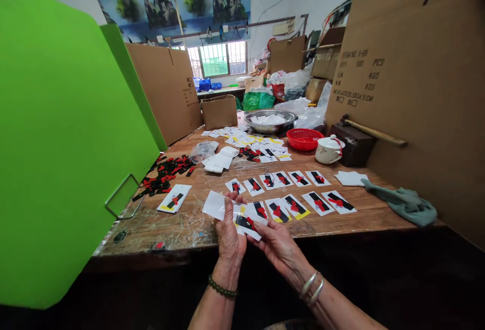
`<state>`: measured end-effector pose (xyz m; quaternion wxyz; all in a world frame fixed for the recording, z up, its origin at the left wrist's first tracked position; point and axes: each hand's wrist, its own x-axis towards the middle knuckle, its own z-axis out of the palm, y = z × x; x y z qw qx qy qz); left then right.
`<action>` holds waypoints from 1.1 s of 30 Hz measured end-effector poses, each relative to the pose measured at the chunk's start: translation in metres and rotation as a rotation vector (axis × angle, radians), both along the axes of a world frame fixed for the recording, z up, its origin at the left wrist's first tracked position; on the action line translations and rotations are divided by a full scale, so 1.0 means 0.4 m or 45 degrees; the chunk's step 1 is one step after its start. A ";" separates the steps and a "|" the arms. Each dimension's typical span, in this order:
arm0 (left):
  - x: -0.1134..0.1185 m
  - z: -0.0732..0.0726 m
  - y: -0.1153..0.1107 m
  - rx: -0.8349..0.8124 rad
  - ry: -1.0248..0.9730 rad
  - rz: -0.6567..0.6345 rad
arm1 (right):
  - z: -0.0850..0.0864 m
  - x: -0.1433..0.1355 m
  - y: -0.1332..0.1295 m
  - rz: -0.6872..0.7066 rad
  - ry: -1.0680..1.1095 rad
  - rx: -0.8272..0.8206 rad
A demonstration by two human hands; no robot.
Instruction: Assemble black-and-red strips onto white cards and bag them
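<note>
My left hand (230,231) is closed, its thumb pressing on some white cards (215,205) held just above the table's front edge. My right hand (280,249) pinches the lower right end of a card carrying a black and red strip (245,223), which looks glossy, as if under clear film. Whether the fingers grip the strip itself or only the card is hard to see. Past my hands, two rows of white cards (316,203) lie on the table, each with a black and red piece. To the left sits a small stack of similar cards (174,198).
A heap of black and red strips (168,173) lies at the left, beside a green panel (68,133) with a wire handle. Farther back are a steel basin (271,127), a red basket (305,139) and a lidded white mug (329,150). A grey-green cloth (405,203) lies at the right.
</note>
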<state>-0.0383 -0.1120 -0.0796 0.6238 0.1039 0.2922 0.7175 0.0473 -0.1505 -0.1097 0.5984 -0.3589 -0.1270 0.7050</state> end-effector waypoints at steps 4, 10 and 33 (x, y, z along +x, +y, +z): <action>-0.005 -0.004 0.003 0.015 -0.019 -0.052 | -0.002 0.004 0.000 0.117 -0.082 -0.014; -0.002 -0.007 -0.001 -0.013 -0.003 -0.109 | -0.003 0.017 0.003 0.116 -0.192 0.008; 0.065 0.031 0.023 0.004 0.090 -0.263 | 0.068 0.059 0.049 -0.210 -0.401 0.089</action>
